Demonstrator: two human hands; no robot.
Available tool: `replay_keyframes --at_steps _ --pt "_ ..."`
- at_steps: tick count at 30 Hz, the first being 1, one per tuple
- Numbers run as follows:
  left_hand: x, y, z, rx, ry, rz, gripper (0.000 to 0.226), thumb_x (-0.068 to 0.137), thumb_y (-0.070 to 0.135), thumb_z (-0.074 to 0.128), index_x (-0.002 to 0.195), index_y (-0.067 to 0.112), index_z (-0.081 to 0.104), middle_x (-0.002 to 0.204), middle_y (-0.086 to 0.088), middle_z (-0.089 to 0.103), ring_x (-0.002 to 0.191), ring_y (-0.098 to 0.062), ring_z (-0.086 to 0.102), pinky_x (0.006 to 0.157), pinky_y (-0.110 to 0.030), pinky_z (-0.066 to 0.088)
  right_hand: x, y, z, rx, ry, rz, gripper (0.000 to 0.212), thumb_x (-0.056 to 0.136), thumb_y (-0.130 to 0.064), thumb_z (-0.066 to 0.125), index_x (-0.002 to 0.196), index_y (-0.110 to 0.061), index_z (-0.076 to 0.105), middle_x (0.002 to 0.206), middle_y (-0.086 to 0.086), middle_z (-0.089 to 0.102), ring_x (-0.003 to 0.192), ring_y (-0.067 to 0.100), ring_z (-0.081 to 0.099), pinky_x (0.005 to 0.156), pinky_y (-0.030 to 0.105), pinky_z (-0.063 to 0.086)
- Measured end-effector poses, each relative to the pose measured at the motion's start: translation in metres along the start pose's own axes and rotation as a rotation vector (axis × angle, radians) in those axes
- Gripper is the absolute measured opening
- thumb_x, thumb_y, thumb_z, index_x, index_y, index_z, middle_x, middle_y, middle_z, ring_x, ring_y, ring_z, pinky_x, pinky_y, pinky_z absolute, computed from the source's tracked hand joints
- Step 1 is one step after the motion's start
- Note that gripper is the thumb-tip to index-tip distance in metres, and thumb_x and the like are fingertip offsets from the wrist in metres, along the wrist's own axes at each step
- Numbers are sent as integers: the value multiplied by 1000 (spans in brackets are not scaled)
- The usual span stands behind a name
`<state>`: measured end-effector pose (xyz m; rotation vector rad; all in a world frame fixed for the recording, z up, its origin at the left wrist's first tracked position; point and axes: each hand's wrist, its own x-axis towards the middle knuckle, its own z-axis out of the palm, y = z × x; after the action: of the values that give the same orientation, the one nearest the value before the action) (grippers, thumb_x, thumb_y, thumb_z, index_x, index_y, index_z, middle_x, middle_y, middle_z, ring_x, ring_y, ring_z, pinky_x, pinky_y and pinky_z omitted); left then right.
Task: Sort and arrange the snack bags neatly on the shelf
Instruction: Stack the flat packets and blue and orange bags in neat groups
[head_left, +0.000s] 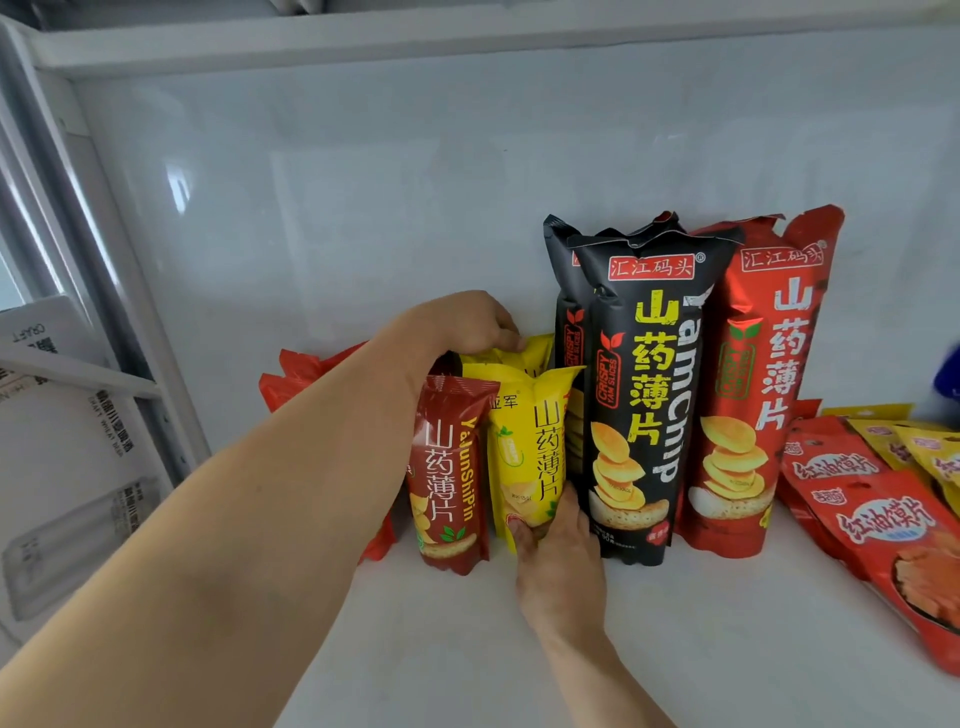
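On the white shelf, tall bags stand tidy; flat red packs are left to sort. Our left hand pinches a back yellow bag, and our right hand grips the front yellow bag.

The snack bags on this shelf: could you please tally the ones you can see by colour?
Black, tall, standing: 2
Red, tall, standing: 1
Dark red, small, standing: 1
Yellow, small, standing: 2
Orange-red, behind the left arm: 1 at least
Red, flat, at right: 2
Yellow, flat, at right: 2 at least
Total: 11 at least
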<state>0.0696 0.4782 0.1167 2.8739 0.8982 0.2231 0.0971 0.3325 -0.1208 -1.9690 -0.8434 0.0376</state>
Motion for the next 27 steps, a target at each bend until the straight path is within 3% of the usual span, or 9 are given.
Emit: replay_keyframes --at_steps 5,9,14,17,22,25,27 --pt "5 -1 4 -40 -8 61 32 100 26 58 127 12 67 135 -5 62 122 -21 53 94 -25 36 0 1 -1 -55 -20 -5 77 95 -47 53 155 -17 15 150 3 39 134 25 40 107 36 38" --pt "6 -9 2 -58 -47 93 29 101 27 57 125 15 67 130 -2 63 107 -12 51 89 -22 34 0 0 -2 -80 -25 -4 77 96 -47 51 156 -16 13 149 4 38 134 25 39 108 35 37" --pt "5 -8 -2 -49 -94 97 31 100 30 57 128 18 66 129 1 62 111 -11 51 92 -22 34 0 -1 0 -108 -17 7 77 97 -48 49 156 -14 13 148 6 40 134 27 39 107 36 37" --pt "-4 -7 -5 -94 -47 83 34 102 34 54 130 19 65 132 1 62 112 -9 51 95 -22 36 1 -2 0 -117 -23 6 78 97 -48 49 156 -14 11 149 7 38 135 27 38 107 37 37" --pt "-50 -16 -15 -176 244 53 38 100 49 48 123 25 66 121 -3 69 108 -19 62 100 -31 45 1 -3 0 -94 -27 6 79 96 -45 52 156 -12 13 151 9 38 136 29 38 108 38 36" --pt "-94 -22 -10 -152 233 12 43 96 58 49 123 29 64 111 8 66 108 -13 59 91 -28 43 0 -3 1 -77 -20 7 78 96 -43 55 155 -12 16 148 11 42 134 31 41 106 40 39" --pt "-117 -27 -2 -150 149 -23 54 88 64 55 132 31 58 124 9 64 115 -11 57 92 -26 41 -1 -3 2 -75 -13 11 77 95 -42 56 155 -12 18 146 11 44 131 32 43 105 41 41"
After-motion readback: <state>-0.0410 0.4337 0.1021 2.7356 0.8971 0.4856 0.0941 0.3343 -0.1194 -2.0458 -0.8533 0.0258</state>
